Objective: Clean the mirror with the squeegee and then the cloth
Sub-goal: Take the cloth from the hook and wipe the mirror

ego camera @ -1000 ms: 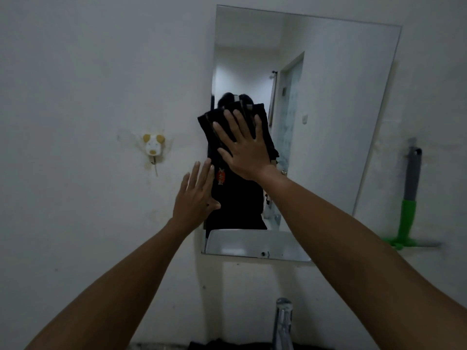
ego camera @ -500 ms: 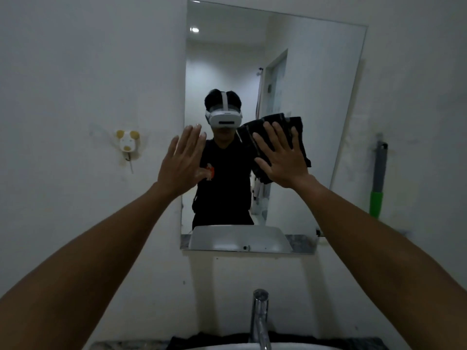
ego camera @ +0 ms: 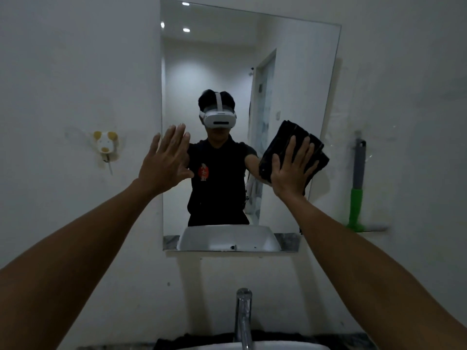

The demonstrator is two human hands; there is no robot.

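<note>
A person is standing at a bathroom mirror (ego camera: 290, 59) that is filling the upper centre of the frame, with both bare arms reaching up from the lower corners. The right hand (ego camera: 290, 170) is lying flat, fingers spread, pressing a folded black cloth (ego camera: 285, 140) against the glass at the mirror's right edge, right of centre in the frame; the cloth is sticking out above and to both sides of the fingers. The left hand (ego camera: 164, 160) is raised open at the mirror's left edge, fingers straight and close together, holding nothing; whether its palm is touching the glass or the wall cannot be told. The squeegee (ego camera: 357, 188), with a grey and green handle, is standing upright against the white wall (ego camera: 63, 72) at the right of the frame, well apart from both hands, its blade at the bottom. A small animal-shaped hook (ego camera: 105, 145) is sticking to the wall at the left of the frame, beside the left hand. A chrome tap (ego camera: 243, 317) is rising at the bottom centre, below the mirror, above the rim of a white basin (ego camera: 290, 347). In the glass, the person's reflection is showing a dark shirt and a white headset.
</note>
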